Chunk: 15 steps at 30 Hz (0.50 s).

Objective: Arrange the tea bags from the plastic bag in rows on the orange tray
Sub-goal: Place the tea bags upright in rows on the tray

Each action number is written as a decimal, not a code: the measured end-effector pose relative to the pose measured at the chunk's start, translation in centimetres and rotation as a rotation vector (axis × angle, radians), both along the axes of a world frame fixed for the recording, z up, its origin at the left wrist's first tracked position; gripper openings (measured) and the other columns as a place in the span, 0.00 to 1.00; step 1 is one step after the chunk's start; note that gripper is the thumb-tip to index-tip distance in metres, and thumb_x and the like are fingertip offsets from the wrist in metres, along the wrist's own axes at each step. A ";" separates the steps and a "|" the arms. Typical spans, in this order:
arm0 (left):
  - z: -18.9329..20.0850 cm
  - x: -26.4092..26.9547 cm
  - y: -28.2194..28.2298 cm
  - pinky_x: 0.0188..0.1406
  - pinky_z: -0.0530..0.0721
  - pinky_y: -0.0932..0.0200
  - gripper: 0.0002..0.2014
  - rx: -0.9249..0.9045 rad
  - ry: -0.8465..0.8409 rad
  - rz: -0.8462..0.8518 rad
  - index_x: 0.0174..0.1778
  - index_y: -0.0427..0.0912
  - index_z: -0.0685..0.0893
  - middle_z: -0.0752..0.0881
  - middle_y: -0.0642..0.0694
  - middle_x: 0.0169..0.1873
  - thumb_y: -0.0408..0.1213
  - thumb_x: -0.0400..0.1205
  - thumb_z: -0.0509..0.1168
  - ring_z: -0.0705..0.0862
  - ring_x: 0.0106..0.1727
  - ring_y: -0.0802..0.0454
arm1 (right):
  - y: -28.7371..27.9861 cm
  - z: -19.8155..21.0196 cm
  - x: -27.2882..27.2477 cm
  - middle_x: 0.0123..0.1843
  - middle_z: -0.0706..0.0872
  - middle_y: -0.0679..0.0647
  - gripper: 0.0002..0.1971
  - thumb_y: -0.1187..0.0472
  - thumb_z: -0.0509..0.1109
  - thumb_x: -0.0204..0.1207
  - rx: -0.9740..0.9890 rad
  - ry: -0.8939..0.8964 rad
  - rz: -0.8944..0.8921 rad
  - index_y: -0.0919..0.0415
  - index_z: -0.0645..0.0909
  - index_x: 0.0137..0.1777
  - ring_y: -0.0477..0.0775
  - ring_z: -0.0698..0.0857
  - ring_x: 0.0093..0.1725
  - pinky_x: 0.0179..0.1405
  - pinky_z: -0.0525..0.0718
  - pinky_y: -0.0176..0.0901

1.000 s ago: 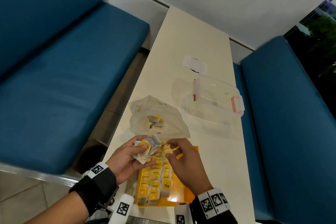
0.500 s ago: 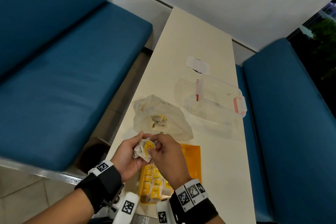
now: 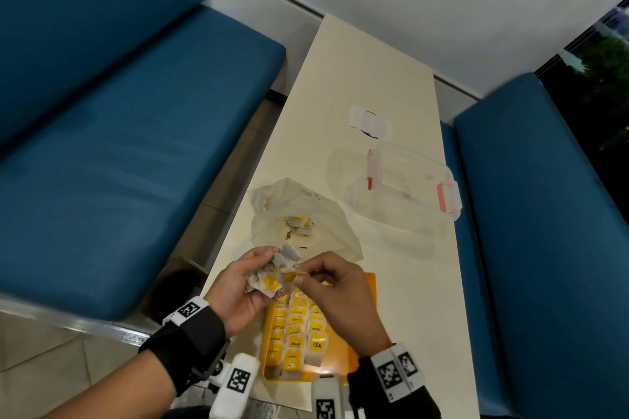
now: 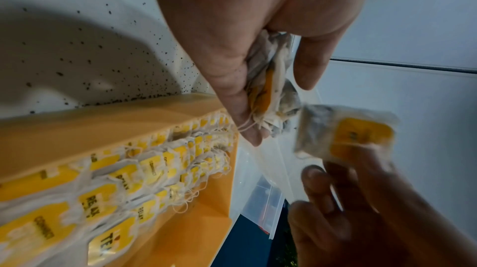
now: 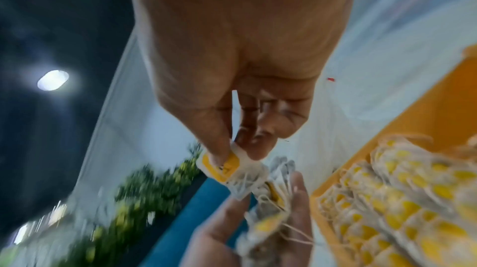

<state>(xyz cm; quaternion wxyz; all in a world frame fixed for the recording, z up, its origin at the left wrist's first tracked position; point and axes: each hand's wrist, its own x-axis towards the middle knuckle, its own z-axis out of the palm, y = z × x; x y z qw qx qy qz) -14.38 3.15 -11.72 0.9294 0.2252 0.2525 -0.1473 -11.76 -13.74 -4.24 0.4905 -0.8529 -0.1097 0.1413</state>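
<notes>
Head view: left hand [image 3: 238, 286] curled round a bunch of tea bags [image 3: 269, 277], held above the far end of the orange tray [image 3: 369, 286]. Right hand [image 3: 335, 286] pinches a single tea bag [image 3: 291, 276] by thumb and forefinger, right beside the bunch. Rows of tea bags [image 3: 299, 333] fill the tray's left part; tags read "RELAX" and "TEA". Plastic bag [image 3: 299, 214] lies just beyond the hands on the table [image 3: 374, 78], a few bags inside. Clear lidded box [image 3: 401, 187] with red clasps sits farther right.

Left wrist view: left hand [image 4: 232, 46] has thumb and fingers closed on the bunch of tea bags [image 4: 268, 87], strings dangling. Right hand [image 4: 361, 200] holds the single tea bag [image 4: 345, 134], yellow tag, writing blurred. Tray rows [image 4: 129, 179] show "RELAX", "TEA".

Right wrist view: right hand [image 5: 237, 67] has thumb and forefinger tight on the single bag's [image 5: 227, 167] yellow tag; print unreadable. Left hand [image 5: 232, 230] below, cupping the bunch [image 5: 268, 210]. Orange tray [image 5: 426, 108] at right.
</notes>
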 end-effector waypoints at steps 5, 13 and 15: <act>0.0 -0.2 0.2 0.55 0.87 0.37 0.13 0.014 0.009 0.009 0.59 0.36 0.83 0.89 0.30 0.56 0.34 0.79 0.66 0.91 0.55 0.34 | -3.5 -0.3 1.0 0.34 0.87 0.51 0.05 0.70 0.82 0.68 0.059 0.198 -0.102 0.65 0.89 0.39 0.47 0.82 0.36 0.38 0.82 0.38; -0.3 -0.3 0.0 0.53 0.89 0.36 0.16 0.043 0.032 -0.007 0.62 0.34 0.83 0.87 0.29 0.60 0.33 0.78 0.67 0.88 0.59 0.32 | -6.2 -1.3 0.4 0.30 0.86 0.65 0.03 0.72 0.72 0.79 0.060 0.351 -0.172 0.69 0.79 0.46 0.55 0.86 0.29 0.22 0.72 0.39; -0.3 -0.4 -0.1 0.52 0.89 0.36 0.16 0.047 0.040 -0.017 0.61 0.35 0.83 0.86 0.29 0.60 0.33 0.77 0.68 0.86 0.61 0.31 | -6.6 -1.8 -0.1 0.32 0.86 0.67 0.03 0.73 0.71 0.80 0.044 0.374 -0.174 0.69 0.78 0.46 0.55 0.88 0.30 0.23 0.74 0.39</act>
